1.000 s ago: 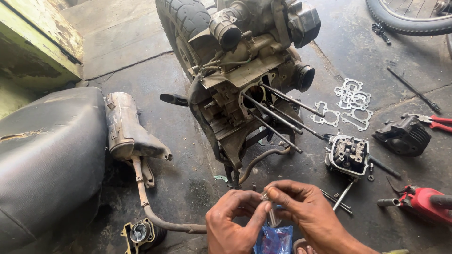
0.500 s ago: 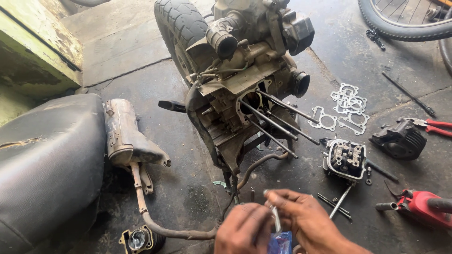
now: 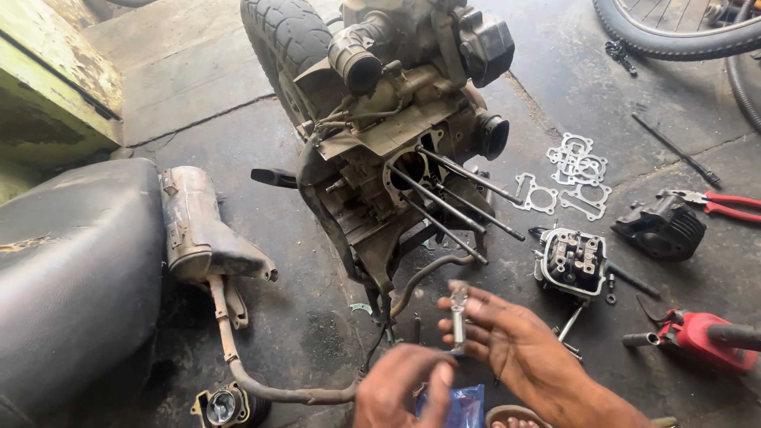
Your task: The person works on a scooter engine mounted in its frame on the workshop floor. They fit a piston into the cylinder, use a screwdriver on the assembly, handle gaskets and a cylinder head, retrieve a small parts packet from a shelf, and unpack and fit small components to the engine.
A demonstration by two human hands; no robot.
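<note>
Two hands, right hand [image 3: 507, 341] pinching metal part [image 3: 458, 313]

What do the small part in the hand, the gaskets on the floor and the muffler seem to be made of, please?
Small part, held in the right hand: shiny silver, likely bare metal. Gaskets: thin, flat, pale grey cut-outs, probably sheet metal or gasket paper; hard to tell. Muffler: dull brownish-grey metal, with what looks like rust and grime.

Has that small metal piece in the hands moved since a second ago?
Yes. The small metal piece has risen out of the blue packet, up toward the engine.
</note>
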